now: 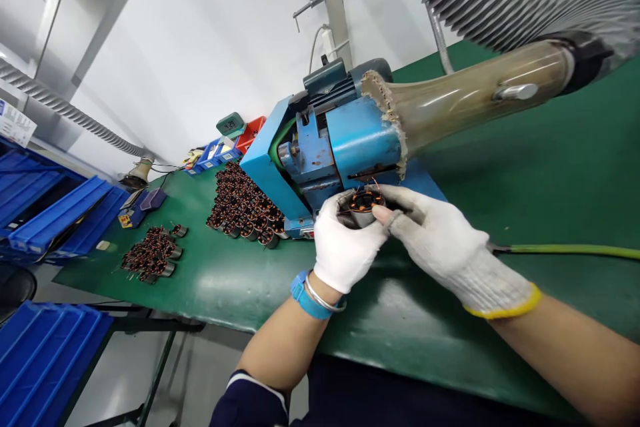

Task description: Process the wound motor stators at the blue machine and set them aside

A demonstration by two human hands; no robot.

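Observation:
Both gloved hands hold one round metal part with copper windings (pixel 365 207) in front of the blue machine (pixel 313 153). My left hand (pixel 347 240), in a white glove, wraps round its left side. My right hand (pixel 433 230), in a glove with a yellow cuff, grips its right side, with the bare thumb tip against the rim. Thin copper wires stick up from the part, close under the machine's blue cover (pixel 367 137). The fingers behind the part are partly hidden.
Many similar wound parts (pixel 243 203) stand left of the machine, and a smaller group (pixel 153 253) lies farther left. A wide duct (pixel 470 97) crosses the upper right. A green hose (pixel 570 250) lies at right. Blue trays (pixel 55 353) are at far left.

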